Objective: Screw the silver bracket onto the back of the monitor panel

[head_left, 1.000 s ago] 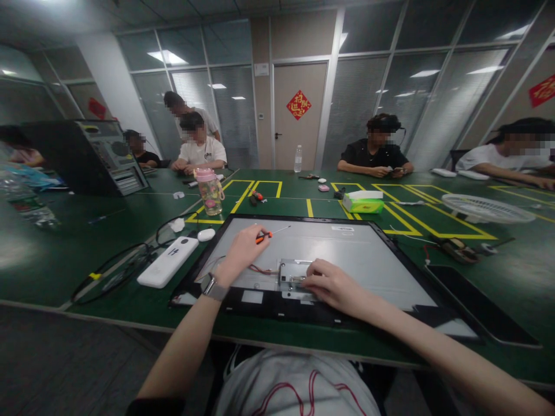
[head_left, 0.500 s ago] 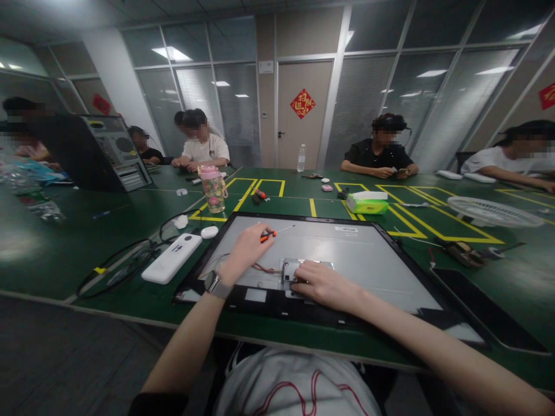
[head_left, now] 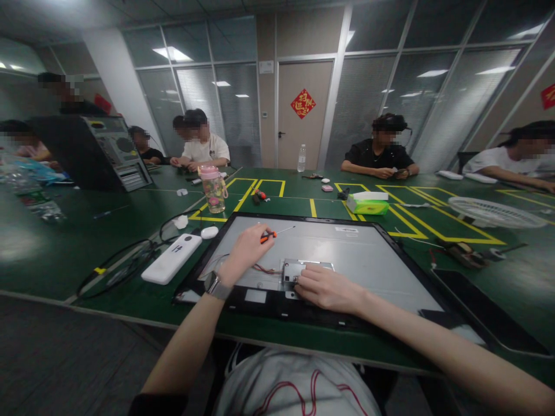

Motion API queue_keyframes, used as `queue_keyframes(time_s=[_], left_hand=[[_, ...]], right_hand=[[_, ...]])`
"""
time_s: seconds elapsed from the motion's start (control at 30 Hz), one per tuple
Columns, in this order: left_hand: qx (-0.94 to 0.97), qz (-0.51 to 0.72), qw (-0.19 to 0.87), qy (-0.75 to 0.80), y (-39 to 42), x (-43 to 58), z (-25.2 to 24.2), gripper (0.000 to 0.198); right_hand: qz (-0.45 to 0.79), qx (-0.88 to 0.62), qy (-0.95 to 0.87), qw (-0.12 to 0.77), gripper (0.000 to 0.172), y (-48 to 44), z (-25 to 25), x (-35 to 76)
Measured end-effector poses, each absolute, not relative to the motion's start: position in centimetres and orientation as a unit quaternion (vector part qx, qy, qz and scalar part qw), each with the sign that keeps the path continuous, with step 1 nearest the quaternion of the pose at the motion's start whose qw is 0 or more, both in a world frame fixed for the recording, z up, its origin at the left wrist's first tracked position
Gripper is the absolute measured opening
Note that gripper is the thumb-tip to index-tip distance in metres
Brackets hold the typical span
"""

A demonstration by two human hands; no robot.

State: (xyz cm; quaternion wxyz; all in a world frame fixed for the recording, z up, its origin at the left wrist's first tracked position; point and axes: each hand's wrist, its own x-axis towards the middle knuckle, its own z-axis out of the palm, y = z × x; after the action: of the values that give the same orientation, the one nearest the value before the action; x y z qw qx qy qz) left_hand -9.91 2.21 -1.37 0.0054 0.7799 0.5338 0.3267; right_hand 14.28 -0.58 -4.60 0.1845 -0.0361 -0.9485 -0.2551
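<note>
A large grey display panel (head_left: 368, 260) with a black frame lies flat on the green table before me. My left hand (head_left: 248, 247) rests over its left part, closed on a screwdriver (head_left: 269, 236) with an orange and black handle; the thin shaft points to the right. Near the panel's front middle sits a small metal box (head_left: 291, 269), with thin wires (head_left: 265, 268) running from its left side. My right hand (head_left: 323, 287) is on the box, fingers bent at its front left edge. Those fingertips are partly hidden, so what they pinch cannot be made out.
Left of the panel lie a white power bank (head_left: 171, 259), a white case (head_left: 210, 232) and black cables (head_left: 125, 266). Behind stand a pink-lidded bottle (head_left: 212, 190) and a green tissue pack (head_left: 367, 203). A black slab (head_left: 485, 306) lies right. Several people sit around the table.
My right hand has shifted slightly right and down on the metal box, baring more of its left end. My left hand stays put with the screwdriver. A person at far left has risen higher.
</note>
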Motion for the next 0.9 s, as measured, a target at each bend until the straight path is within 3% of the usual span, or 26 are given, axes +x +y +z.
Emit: queue_keyframes(time_s=[0.23,0.37,0.5,0.57,0.67,0.73,0.9], left_hand=[[0.783,0.325,0.02,0.53,2.0,-9.7,-1.3,0.012],[0.75,0.382,0.073,0.535,2.0,-9.3,-1.3,0.03],[0.658,0.506,0.266,0.49,2.2,-8.5,-1.6,0.035],[0.607,0.526,0.401,0.44,2.2,-7.8,-1.6,0.037],[0.539,0.51,0.567,0.358,1.9,-6.4,-1.6,0.033],[0.508,0.499,0.631,0.308,1.5,-5.2,-1.5,0.025],[0.506,0.46,0.696,0.219,0.2,-2.2,-1.1,0.022]], right_hand=[[-0.261,-0.022,-0.951,0.167,0.034,-0.8,-5.2,14.0],[-0.269,-0.028,-0.95,0.156,0.028,-1.1,-4.8,14.5],[-0.278,-0.098,-0.932,0.21,0.032,-0.3,-3.3,16.2],[-0.284,-0.162,-0.906,0.269,0.038,0.3,-2.6,16.9],[-0.316,-0.14,-0.899,0.267,0.044,1.2,-2.0,17.3],[-0.325,-0.093,-0.905,0.257,0.047,1.6,-2.0,17.2],[-0.294,-0.075,-0.886,0.352,0.046,1.7,-2.4,17.7]])
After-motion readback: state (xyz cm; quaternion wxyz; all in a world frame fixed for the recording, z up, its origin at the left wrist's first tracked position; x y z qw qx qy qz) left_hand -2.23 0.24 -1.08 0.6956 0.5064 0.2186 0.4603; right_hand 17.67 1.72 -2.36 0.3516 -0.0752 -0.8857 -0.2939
